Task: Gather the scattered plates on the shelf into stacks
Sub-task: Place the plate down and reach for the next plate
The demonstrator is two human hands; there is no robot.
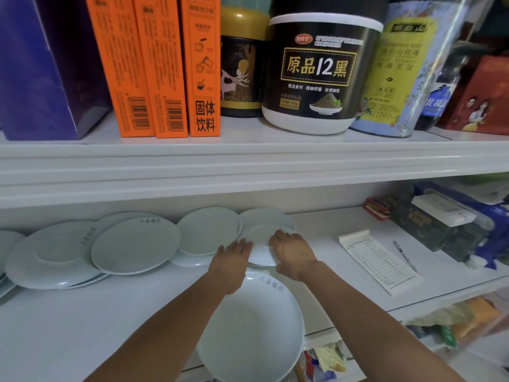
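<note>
The near rim of the large white round ceramic plate [248, 334] runs off the bottom picture edge. At the shelf's left edge, pale stacked plates [7, 257] are cropped. Grey rim lettering stays unreadable.

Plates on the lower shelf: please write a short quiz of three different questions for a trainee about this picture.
1. True or false: both hands touch the same small plate.
2. Which object lies on the shelf to the right of the hands? A) notepad B) cup C) spoon
3. Fill in: the large plate near the camera juts over the shelf's front ____.

Key
1. True: the left hand and right hand grip its opposite sides.
2. A, the notepad.
3. edge.
</note>
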